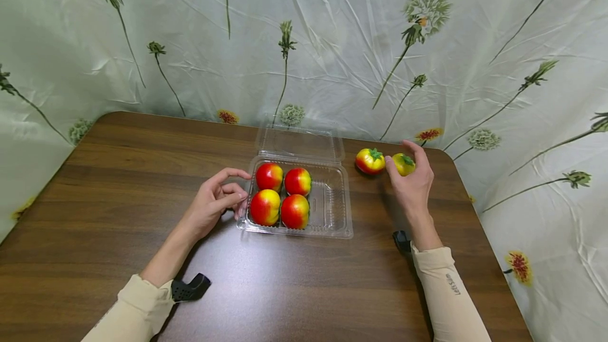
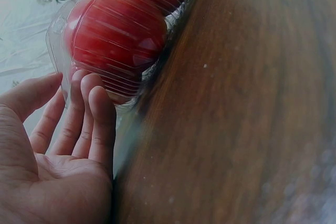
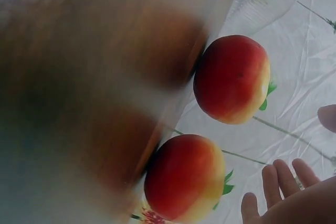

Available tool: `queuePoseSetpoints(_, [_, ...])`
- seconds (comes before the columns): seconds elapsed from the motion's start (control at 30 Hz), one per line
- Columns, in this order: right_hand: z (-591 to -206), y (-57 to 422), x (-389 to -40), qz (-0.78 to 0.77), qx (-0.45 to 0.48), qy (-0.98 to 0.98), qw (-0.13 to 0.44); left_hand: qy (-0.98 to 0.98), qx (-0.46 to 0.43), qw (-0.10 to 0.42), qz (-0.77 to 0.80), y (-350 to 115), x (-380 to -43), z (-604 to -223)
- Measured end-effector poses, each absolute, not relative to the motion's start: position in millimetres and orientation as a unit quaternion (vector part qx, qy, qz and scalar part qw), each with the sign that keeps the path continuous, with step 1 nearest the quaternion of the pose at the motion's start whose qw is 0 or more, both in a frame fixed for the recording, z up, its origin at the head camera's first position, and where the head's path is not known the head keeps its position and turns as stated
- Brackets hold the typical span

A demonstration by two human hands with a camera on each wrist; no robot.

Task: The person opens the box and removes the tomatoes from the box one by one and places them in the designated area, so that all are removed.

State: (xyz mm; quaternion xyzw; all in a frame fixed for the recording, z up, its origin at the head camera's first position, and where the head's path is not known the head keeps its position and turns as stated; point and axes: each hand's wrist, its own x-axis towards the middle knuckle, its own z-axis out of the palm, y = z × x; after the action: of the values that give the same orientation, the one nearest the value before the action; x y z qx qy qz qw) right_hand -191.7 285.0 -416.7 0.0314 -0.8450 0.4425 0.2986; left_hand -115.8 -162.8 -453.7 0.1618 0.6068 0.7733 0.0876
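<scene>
A clear plastic clamshell box (image 1: pixel 328 210) stands on the table with its lid (image 1: pixel 301 144) folded back. Several red-and-yellow fruits with a glossy skin fill its left and middle part, such as the front-left fruit (image 1: pixel 265 207). My left hand (image 1: pixel 214 202) rests its relaxed fingertips against the box's left side; the left wrist view shows its fingers (image 2: pixel 100 114) by the ribbed wall. To the right of the box lie two more such fruits with green leafy tops, a left one (image 1: pixel 370 161) and a right one (image 1: pixel 404 164). Around the right one, my right hand (image 1: pixel 414 183) holds its fingers spread, apart from it in the right wrist view.
The brown wooden table (image 1: pixel 119 183) ends at a back edge just behind the lid and the loose fruits. A pale cloth (image 1: pixel 332 25) printed with flowers hangs behind it and on the right. Black wrist cameras (image 1: pixel 190 287) sit on both forearms.
</scene>
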Motion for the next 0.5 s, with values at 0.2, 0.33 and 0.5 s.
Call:
queuePoseSetpoints(0.2, [-414, 277, -189, 0.445, 0.053, -0.845, 0.291, 0.61, 0.16, 0.088, 0.772, -163, -116, -454])
queuePoseSetpoints(0.33, [-413, 271, -187, 0.447, 0.074, -0.844, 0.287, 0.608, 0.161, 0.088, 0.772, -163, -116, -454])
queuePoseSetpoints(0.5, [-404, 255, -179, 0.475, 0.103, -0.832, 0.267, 0.606, 0.161, 0.088, 0.774, -163, -116, -454])
